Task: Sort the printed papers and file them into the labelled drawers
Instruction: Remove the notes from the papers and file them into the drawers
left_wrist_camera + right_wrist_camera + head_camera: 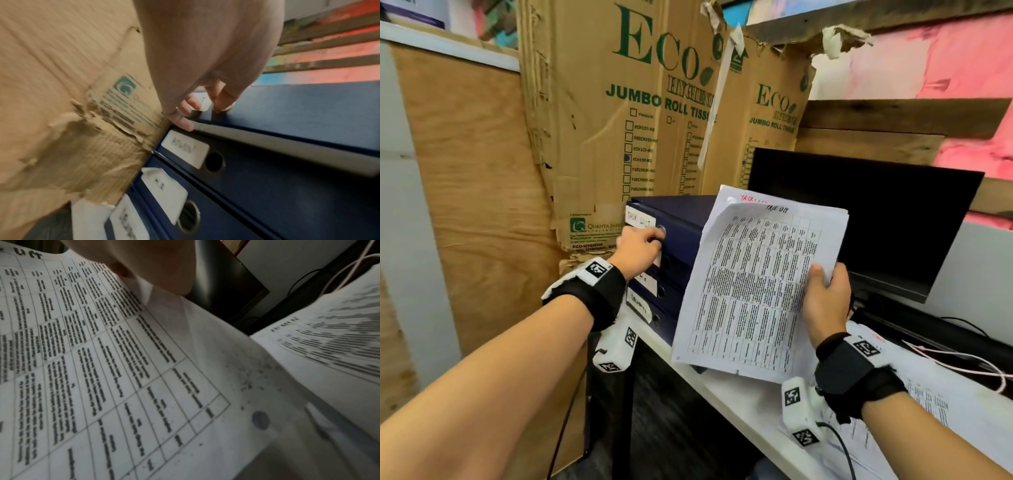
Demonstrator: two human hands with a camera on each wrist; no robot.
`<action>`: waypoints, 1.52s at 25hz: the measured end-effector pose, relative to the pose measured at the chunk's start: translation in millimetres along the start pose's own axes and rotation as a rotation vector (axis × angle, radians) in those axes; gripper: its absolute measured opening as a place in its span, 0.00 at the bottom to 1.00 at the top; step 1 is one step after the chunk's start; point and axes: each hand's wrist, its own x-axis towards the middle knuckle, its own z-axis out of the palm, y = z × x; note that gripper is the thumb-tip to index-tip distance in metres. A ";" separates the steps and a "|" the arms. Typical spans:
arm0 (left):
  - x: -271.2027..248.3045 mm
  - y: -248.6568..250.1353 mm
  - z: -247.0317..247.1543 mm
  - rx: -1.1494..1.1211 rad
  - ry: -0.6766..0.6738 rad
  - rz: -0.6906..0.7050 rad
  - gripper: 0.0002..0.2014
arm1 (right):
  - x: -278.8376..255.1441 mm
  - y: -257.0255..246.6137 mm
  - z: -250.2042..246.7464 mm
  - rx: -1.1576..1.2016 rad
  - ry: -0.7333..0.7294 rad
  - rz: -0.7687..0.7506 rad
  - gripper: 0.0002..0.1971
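Note:
A stack of dark blue file drawers with white labels stands on the desk's left end. My left hand grips the front of the top drawer, fingers curled over its edge near the finger hole, and that drawer is slightly lifted. Below it are labelled drawers with round holes. My right hand pinches the right edge of a few printed table sheets, held upright in front of the drawers. The sheets fill the right wrist view.
More printed papers lie on the white desk at the right, also in the right wrist view. A black monitor stands behind, with cables beside it. Cardboard boxes lean against the wall behind the drawers.

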 end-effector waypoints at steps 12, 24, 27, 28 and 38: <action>-105.5 6.4 -195.3 0.134 -0.322 -0.124 0.19 | 47.1 -116.2 120.2 0.179 -0.237 0.063 0.05; -110.8 41.7 -213.2 -0.349 -0.017 -0.217 0.12 | -32.8 -170.7 142.5 0.216 -0.958 0.658 0.08; -108.4 42.2 -218.0 -0.418 0.069 -0.284 0.07 | -32.5 -183.0 133.1 0.101 -1.083 0.725 0.06; -108.6 44.3 -219.7 -0.405 0.092 -0.295 0.07 | -31.3 -184.7 131.0 0.113 -1.108 0.757 0.09; -93.6 52.9 -212.7 -0.401 0.075 -0.410 0.08 | -14.7 -173.8 88.1 -0.196 -1.027 0.420 0.19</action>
